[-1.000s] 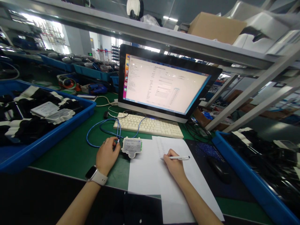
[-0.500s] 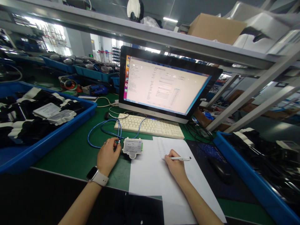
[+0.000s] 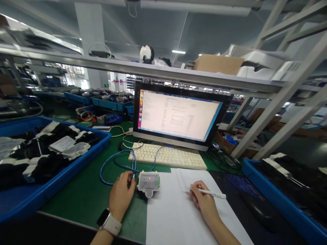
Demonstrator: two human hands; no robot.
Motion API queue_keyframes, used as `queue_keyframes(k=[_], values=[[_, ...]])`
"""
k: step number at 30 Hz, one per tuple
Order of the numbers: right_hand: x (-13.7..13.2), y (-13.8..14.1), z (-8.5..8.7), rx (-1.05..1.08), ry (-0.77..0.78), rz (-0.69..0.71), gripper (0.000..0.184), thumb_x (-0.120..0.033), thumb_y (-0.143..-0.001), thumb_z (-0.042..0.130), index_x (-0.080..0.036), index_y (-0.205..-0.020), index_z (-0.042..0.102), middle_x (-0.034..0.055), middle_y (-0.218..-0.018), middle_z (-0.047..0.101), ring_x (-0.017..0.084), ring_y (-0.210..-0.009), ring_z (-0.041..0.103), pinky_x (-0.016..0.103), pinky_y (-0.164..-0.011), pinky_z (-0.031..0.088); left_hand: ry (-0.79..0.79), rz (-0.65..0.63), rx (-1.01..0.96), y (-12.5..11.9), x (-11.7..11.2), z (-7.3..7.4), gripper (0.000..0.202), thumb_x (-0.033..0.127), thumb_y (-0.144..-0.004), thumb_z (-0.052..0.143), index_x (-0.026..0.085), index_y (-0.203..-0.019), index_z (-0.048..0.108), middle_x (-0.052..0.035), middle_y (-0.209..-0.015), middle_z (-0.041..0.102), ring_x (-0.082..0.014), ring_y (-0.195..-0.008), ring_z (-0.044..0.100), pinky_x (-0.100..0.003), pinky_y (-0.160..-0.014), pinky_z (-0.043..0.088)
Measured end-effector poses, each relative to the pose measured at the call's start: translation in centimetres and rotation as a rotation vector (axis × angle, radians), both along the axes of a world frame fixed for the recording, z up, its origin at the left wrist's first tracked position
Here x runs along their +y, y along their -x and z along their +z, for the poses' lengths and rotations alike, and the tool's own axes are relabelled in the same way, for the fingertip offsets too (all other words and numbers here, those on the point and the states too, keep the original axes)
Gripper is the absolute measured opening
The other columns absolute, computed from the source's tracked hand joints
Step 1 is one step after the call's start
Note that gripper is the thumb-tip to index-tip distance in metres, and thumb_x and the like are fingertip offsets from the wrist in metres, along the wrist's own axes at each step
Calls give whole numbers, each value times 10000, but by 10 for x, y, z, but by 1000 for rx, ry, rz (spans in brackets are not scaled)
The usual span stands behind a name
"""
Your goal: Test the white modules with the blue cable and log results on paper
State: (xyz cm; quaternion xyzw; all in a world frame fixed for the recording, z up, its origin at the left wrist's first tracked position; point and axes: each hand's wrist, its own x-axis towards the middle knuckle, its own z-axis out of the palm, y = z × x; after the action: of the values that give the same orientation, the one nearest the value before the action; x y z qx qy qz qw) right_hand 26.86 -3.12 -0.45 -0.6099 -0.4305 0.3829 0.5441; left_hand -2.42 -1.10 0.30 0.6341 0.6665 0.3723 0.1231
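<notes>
White pen pinched in our right hand, blue cable in left hand; likely mid-note, next needs steady paper.

L hand palm-down, curled; R hand pinching

The white pen slants over the white paper, tip leftward. The paper lies flat. At its upper left edge sits the pale box, 1 red light lit, green along its right side. The blue cable lies looped left of the box.
</notes>
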Motion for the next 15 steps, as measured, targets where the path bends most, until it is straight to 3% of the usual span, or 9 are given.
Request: queue_keyframes(k=[3, 7, 11, 15], values=[[3, -4, -3, 55, 10, 60, 371, -524, -612, 681, -203, -742, 548, -18, -556, 588, 67, -353, 362, 177, -325, 209, 4, 1, -13, 0, 1, -2, 286, 335, -826, 361, 186, -969, 560, -39, -790, 575, -201, -723, 576, -309, -645, 437], [2, -6, -5, 105, -23, 9, 389, -479, -581, 734, -204, -801, 569, -37, -509, 562, 87, -400, 428, 175, -356, 292, 8, -7, -20, 0, 2, -3, 271, 332, -832, 366, 191, -965, 556, -36, -792, 575, -198, -728, 577, -308, -658, 439], [2, -8, -8, 198, -54, -29, 417, -511, -544, 755, -191, -720, 554, 20, -608, 639, 110, -457, 487, 190, -373, 352, 18, -6, -1, -1, 1, -2, 248, 311, -836, 374, 196, -962, 553, -32, -784, 572, -194, -728, 580, -305, -661, 441], [3, -10, -13, 238, -92, -35, 403, -512, -555, 752, -188, -641, 528, 9, -528, 600, 95, -415, 453, 176, -350, 317, 14, -16, 16, -1, 0, -1, 235, 302, -845, 379, 190, -962, 549, -31, -789, 572, -194, -717, 576, -314, -657, 442]])
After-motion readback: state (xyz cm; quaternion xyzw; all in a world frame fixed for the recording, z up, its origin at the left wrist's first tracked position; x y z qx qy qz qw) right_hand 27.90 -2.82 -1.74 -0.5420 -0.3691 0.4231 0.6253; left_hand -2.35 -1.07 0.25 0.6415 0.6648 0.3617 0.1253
